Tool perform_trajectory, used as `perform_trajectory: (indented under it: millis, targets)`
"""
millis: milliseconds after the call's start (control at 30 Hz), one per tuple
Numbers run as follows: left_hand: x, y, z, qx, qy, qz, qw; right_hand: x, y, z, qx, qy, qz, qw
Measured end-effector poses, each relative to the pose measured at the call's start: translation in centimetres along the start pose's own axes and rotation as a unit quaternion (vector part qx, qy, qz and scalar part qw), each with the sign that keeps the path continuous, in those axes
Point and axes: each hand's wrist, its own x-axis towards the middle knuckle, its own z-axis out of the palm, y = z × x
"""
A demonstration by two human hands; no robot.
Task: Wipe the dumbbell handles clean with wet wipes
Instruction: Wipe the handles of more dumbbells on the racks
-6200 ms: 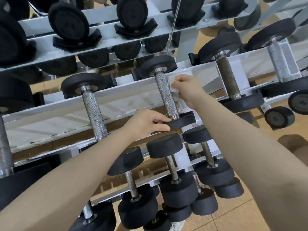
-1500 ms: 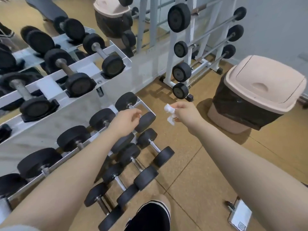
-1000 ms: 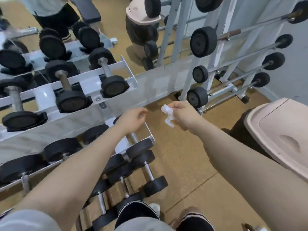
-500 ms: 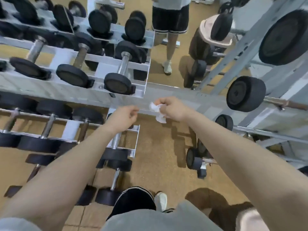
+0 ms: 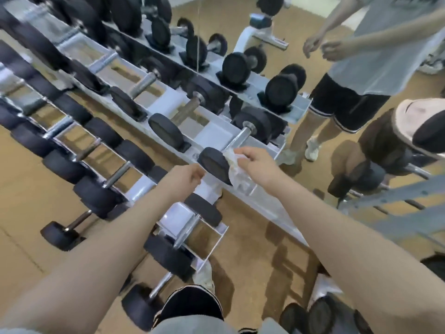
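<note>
My right hand (image 5: pixel 256 165) pinches a crumpled white wet wipe (image 5: pixel 234 166) just above the near black head of the end dumbbell (image 5: pixel 214 163) on the middle shelf. That dumbbell's steel handle (image 5: pixel 237 140) runs up and away from the wipe; I cannot tell whether the wipe touches it. My left hand (image 5: pixel 184 179) hovers beside the same dumbbell head with fingers curled in, and I cannot make out anything in it. The picture is blurred by motion.
The white three-tier rack (image 5: pixel 168 102) holds several black dumbbells. More dumbbells lie on the lower shelf (image 5: pixel 192 219) and floor. A mirror behind shows a person in grey shirt and black shorts (image 5: pixel 349 97). A beige-lidded bin (image 5: pixel 409 121) and a barbell stand (image 5: pixel 397 196) are at right.
The view has swung back from the bin and barbell stand toward the dumbbell rack. Both hands have come to the end dumbbell on the middle shelf, the wipe still in my right hand.
</note>
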Motion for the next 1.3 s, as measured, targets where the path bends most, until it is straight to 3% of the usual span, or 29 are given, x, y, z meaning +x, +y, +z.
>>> perform_trajectory:
  millis: [100,233,400,500,567,667,767,833,867,967,1067,1200,1300]
  targets:
    - [3.2,-0.2,-1.4,0.026,0.006,-0.008,1.000,4.0,-1.6,-0.9,-0.065,-0.041,-0.030,0.997]
    - [7.0,-0.9,-3.7,0.032,0.068,-0.037,0.996,8.3,-3.9,-1.1,-0.084,-0.080,-0.071,0.991]
    - [11.1,-3.2,-5.0,0.090,0.162,-0.048,0.982,16.3,-3.9,0.7,-0.183,-0.033,-0.132,0.974]
    - [12.8,-4.5,-5.3,0.138,0.182,-0.051,0.972,20.3,-4.1,2.8,-0.198,-0.025,-0.176,0.964]
    - [13.7,-5.1,-5.4,0.156,0.161,-0.107,0.969,23.1,-4.2,4.2,-0.216,-0.055,-0.189,0.956]
    - [15.1,-5.7,-5.3,0.158,0.153,-0.165,0.961,26.9,-4.3,5.6,-0.302,-0.113,-0.244,0.914]
    - [15.7,-5.3,-5.1,0.142,0.153,-0.201,0.957,29.8,-4.1,5.8,-0.460,-0.118,-0.299,0.828]
    - [16.0,-5.3,-4.8,0.144,0.151,-0.219,0.953,30.9,-3.6,6.1,-0.509,-0.120,-0.308,0.795]
    - [16.1,-5.4,-4.8,0.142,0.151,-0.225,0.952,31.1,-3.4,6.4,-0.507,-0.129,-0.310,0.794]
    - [16.4,-5.3,-4.7,0.123,0.155,-0.241,0.950,30.4,-3.2,8.3,-0.387,-0.198,-0.280,0.856]
    - [16.6,-5.2,-4.8,0.109,0.162,-0.248,0.949,28.7,-3.0,10.7,-0.365,-0.263,-0.311,0.837]
    - [16.4,-5.3,-4.9,0.108,0.157,-0.250,0.949,30.3,-3.2,8.8,-0.457,-0.218,-0.374,0.777]
    - [16.2,-5.2,-5.3,0.127,0.151,-0.249,0.948,32.5,-3.7,5.4,-0.513,-0.134,-0.347,0.774]
